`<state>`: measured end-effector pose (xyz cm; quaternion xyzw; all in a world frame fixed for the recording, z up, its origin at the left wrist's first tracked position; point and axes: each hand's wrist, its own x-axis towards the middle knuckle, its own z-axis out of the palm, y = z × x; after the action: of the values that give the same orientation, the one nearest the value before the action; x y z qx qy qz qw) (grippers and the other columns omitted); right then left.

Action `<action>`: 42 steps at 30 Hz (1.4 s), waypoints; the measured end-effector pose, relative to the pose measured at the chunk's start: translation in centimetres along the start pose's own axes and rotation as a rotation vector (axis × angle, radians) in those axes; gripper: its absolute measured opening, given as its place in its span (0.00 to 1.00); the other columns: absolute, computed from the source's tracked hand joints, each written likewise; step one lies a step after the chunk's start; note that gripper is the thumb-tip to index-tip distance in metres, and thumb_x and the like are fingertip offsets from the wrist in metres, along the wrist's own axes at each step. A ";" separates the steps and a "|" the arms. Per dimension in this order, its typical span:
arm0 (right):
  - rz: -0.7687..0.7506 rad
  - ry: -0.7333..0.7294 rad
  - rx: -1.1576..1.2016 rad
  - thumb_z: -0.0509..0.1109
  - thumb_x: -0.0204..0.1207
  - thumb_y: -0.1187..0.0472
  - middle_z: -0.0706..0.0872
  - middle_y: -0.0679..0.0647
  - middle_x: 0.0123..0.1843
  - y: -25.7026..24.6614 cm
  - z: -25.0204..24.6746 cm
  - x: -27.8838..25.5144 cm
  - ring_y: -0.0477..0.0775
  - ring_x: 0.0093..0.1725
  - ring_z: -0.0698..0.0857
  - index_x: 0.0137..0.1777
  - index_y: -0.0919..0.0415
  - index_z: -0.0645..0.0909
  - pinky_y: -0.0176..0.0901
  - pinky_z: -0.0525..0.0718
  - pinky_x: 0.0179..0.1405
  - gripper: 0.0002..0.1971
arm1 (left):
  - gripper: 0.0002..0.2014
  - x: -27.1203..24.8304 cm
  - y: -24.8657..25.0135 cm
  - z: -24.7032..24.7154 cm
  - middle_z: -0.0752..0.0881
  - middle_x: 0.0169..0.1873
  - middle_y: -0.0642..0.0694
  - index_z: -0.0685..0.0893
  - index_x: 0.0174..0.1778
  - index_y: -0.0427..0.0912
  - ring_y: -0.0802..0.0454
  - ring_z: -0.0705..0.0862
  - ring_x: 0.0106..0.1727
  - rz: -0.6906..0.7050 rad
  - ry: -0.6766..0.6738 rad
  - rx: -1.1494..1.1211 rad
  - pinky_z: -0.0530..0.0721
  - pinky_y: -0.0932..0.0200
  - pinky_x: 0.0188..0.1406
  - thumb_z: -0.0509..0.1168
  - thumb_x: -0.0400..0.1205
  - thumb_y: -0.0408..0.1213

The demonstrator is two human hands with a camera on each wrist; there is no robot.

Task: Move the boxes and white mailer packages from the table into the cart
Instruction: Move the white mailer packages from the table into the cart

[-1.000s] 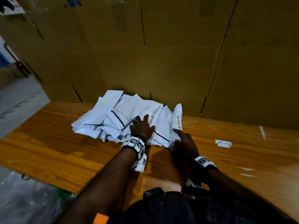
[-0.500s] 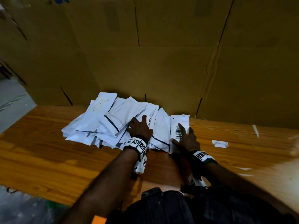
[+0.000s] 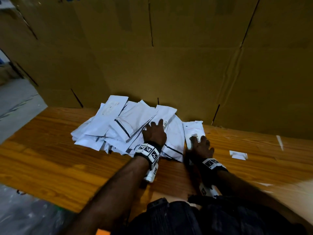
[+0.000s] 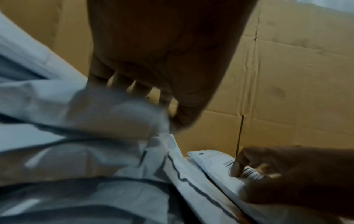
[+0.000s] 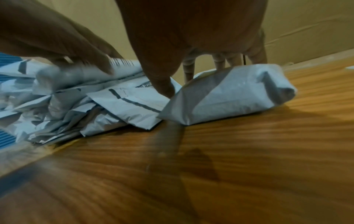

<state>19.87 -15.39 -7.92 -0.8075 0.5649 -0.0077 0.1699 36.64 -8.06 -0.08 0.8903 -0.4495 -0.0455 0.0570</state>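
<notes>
On the wooden bench (image 3: 50, 160), against a wall of cardboard boxes (image 3: 186, 65), lies a loose pile of white mailer packages (image 3: 122, 128). The left hand (image 3: 155, 134) rests on top of the pile near its right edge — its grip is spread, fingers straight and flat on the mailers. Just right of the pile, touching its edge, lies a single mailer (image 3: 194, 131) with a barcode on its upper face. The right hand (image 3: 201, 147) lies on this mailer, fingers reaching over the top and the thumb down at its left side next to the pile — whether this grip actually pinches the package I cannot tell. A small white scrap (image 3: 238, 155) lies on the bench further right, well apart from the mailers.
</notes>
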 end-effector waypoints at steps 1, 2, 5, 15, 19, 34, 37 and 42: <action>-0.006 0.030 -0.013 0.69 0.73 0.40 0.58 0.62 0.78 0.0 0.0 0.0 0.69 0.78 0.60 0.76 0.45 0.65 0.71 0.66 0.72 0.32 | 0.30 -0.1 0.2 0.3 0.66 0.77 0.33 0.62 0.81 0.53 0.29 0.65 0.77 -0.012 -0.067 0.007 0.66 0.37 0.75 0.60 0.82 0.42; -0.008 0.047 -0.014 0.69 0.72 0.38 0.58 0.62 0.77 -0.1 0.1 0.1 0.69 0.77 0.60 0.74 0.47 0.66 0.71 0.68 0.71 0.33 | 0.30 -0.1 0.4 0.6 0.60 0.80 0.32 0.63 0.80 0.54 0.27 0.59 0.79 -0.026 -0.124 0.007 0.61 0.34 0.77 0.62 0.80 0.43; -0.001 0.006 0.054 0.70 0.71 0.36 0.53 0.64 0.81 0.4 0.1 0.4 0.71 0.78 0.61 0.79 0.45 0.58 0.69 0.71 0.67 0.39 | 0.31 0.4 0.7 0.8 0.50 0.81 0.28 0.64 0.77 0.58 0.23 0.52 0.80 -0.048 -0.221 -0.005 0.54 0.28 0.77 0.67 0.78 0.46; 0.051 0.000 0.029 0.67 0.71 0.34 0.49 0.64 0.84 1.8 -0.3 0.7 0.70 0.77 0.63 0.81 0.39 0.52 0.67 0.70 0.67 0.42 | 0.41 1.3 -0.2 1.2 0.43 0.83 0.33 0.56 0.82 0.67 0.25 0.52 0.81 -0.027 -0.171 -0.012 0.58 0.31 0.77 0.70 0.76 0.58; 0.019 -0.056 -0.009 0.67 0.72 0.34 0.50 0.64 0.84 2.3 0.0 0.5 0.72 0.77 0.63 0.83 0.36 0.47 0.68 0.69 0.69 0.44 | 0.44 1.0 0.5 1.7 0.33 0.83 0.36 0.48 0.83 0.69 0.24 0.44 0.82 0.000 -0.250 0.093 0.56 0.27 0.76 0.69 0.77 0.56; 0.108 -0.014 0.054 0.70 0.75 0.43 0.54 0.63 0.81 5.1 -1.4 -1.7 0.70 0.73 0.66 0.82 0.38 0.54 0.65 0.74 0.63 0.39 | 0.40 -4.4 6.3 1.6 0.54 0.83 0.35 0.55 0.83 0.63 0.31 0.71 0.71 0.058 0.063 -0.245 0.74 0.39 0.65 0.66 0.76 0.49; 0.122 -0.011 0.056 0.70 0.76 0.42 0.50 0.64 0.83 6.5 -1.5 -2.9 0.72 0.76 0.64 0.83 0.39 0.52 0.67 0.72 0.67 0.40 | 0.39 -6.0 7.7 3.7 0.51 0.83 0.37 0.53 0.82 0.64 0.30 0.70 0.72 0.046 -0.079 -0.285 0.72 0.37 0.69 0.65 0.77 0.51; 0.119 -0.016 -0.025 0.67 0.75 0.37 0.47 0.66 0.85 9.7 -1.2 -5.3 0.71 0.78 0.61 0.84 0.38 0.47 0.67 0.69 0.68 0.42 | 0.35 -8.9 9.7 6.9 0.45 0.84 0.38 0.51 0.81 0.68 0.28 0.65 0.76 0.089 -0.237 -0.210 0.70 0.36 0.71 0.63 0.80 0.54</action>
<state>8.92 -13.79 -8.55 -0.7745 0.6105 0.0158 0.1647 22.70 -7.01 -5.29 0.8470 -0.4848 -0.1947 0.0984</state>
